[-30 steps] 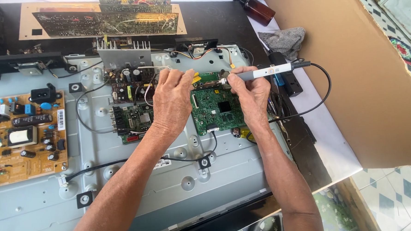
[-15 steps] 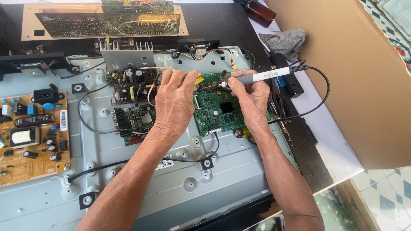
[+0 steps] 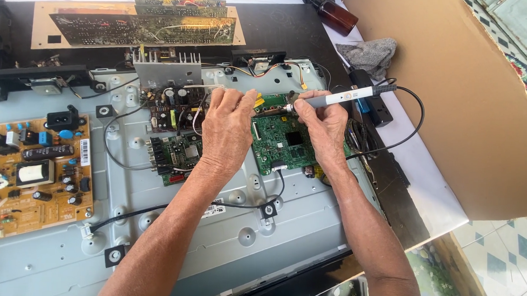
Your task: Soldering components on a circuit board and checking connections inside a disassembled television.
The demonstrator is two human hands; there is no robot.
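While both hands work over the green circuit board (image 3: 287,142), the head view looks down on a grey metal back panel (image 3: 161,241) lying on the tabletop (image 3: 282,29). The right hand (image 3: 322,127) is closed around a grey soldering iron (image 3: 338,96), held like a pen, tip pointing left to the board's top edge. Its black cord (image 3: 408,130) loops off to the right toward the tabletop's right edge. The left hand (image 3: 227,129) rests palm down on the left part of the green board, fingers bent, fingertips (image 3: 246,96) at the board's top edge just beside the iron's tip; cannot tell if they pinch anything. The green board sits near the panel's centre-right. Just left of it, partly under the left hand, lie a smaller green board (image 3: 178,154) and a dark board with capacitors (image 3: 170,110). A finned heatsink (image 3: 166,72) stands above those. A tan power board (image 3: 33,173) sits at the panel's left edge. A long brown board (image 3: 134,26) lies along the tabletop's far edge. A brown bottle (image 3: 337,14) and grey rag (image 3: 369,54) sit at the far right. A cardboard sheet (image 3: 468,97) leans off the right side.
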